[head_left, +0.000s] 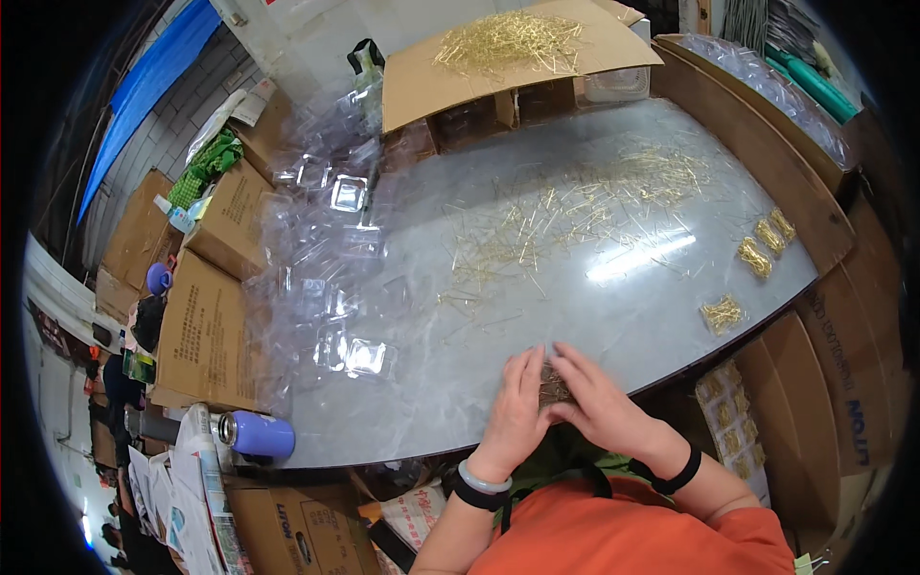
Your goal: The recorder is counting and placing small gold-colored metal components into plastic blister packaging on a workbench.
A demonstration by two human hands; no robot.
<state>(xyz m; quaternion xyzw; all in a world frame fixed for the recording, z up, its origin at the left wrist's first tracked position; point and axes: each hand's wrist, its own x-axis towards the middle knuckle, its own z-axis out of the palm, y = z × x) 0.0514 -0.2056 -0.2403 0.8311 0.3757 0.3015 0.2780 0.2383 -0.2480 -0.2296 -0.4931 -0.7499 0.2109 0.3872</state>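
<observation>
At the table's near edge, my left hand and my right hand are cupped together around a bundle of thin gold metal pins. Only part of the bundle shows between my palms; the rest is hidden. Beyond my hands, many loose gold pins lie scattered over the grey tabletop. On the right side sits a small gold bundle, with several more gold bundles behind it near the right edge.
Clear plastic boxes are heaped along the table's left side. A purple bottle lies at the near left corner. At the back, a cardboard sheet bears a gold pin pile. Low on the right, a tray holds gold bundles.
</observation>
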